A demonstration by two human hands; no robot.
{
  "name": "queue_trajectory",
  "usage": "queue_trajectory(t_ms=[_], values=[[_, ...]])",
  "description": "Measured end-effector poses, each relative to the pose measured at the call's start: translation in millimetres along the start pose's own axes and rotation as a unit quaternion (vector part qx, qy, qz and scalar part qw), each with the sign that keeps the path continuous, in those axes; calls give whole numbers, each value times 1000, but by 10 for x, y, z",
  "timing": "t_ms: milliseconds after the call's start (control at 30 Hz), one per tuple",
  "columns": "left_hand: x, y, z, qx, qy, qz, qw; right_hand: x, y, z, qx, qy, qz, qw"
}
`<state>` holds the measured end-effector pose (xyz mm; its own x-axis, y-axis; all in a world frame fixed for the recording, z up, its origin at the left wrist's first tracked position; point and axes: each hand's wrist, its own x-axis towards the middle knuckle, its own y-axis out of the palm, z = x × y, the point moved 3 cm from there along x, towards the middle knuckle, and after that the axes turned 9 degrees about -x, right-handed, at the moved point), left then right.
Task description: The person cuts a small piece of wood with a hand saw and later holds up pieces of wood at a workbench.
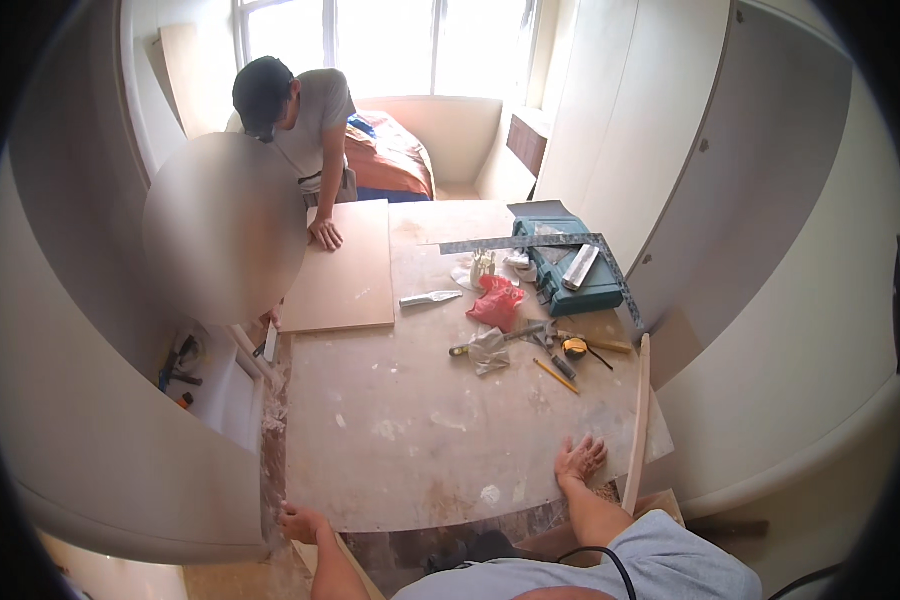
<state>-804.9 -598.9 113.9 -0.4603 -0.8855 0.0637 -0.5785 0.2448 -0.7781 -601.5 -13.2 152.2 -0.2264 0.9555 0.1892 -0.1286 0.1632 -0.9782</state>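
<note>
My left hand [303,522] is at the near left corner of a large, dusty wooden board [370,440] that forms the worktop. Its fingers bend around the board's edge. My right hand [580,460] lies palm down near the board's right side, fingers spread, with nothing in it. Beyond it are a yellow pencil [556,376], a tape measure [574,347] and a crumpled clear plastic bag [488,352]. Close by on the right, a long thin wooden strip [638,420] leans along the board's edge.
Across the worktop, a person in a cap [315,125] leans a hand on a smaller panel [355,275]. A blurred patch hides part of the left. A teal case [570,270] bears a metal square [515,242]. A red bag [496,303] and a hand saw [431,298] lie nearby.
</note>
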Motion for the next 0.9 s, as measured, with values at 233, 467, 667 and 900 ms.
queue_trajectory(t_ms=[233,467,667,900], values=[[100,93,79,28,5,-20,999,-26,-48,62,5,-7,4,1000],[44,44,35,22,-29,20,999,-4,-30,25,-11,-1,-5,1000],[117,116,126,11,-22,4,1000,-36,-104,75,-10,3,19,1000],[62,129,101,12,-25,7,1000,3,-2,2,-8,3,1,1000]])
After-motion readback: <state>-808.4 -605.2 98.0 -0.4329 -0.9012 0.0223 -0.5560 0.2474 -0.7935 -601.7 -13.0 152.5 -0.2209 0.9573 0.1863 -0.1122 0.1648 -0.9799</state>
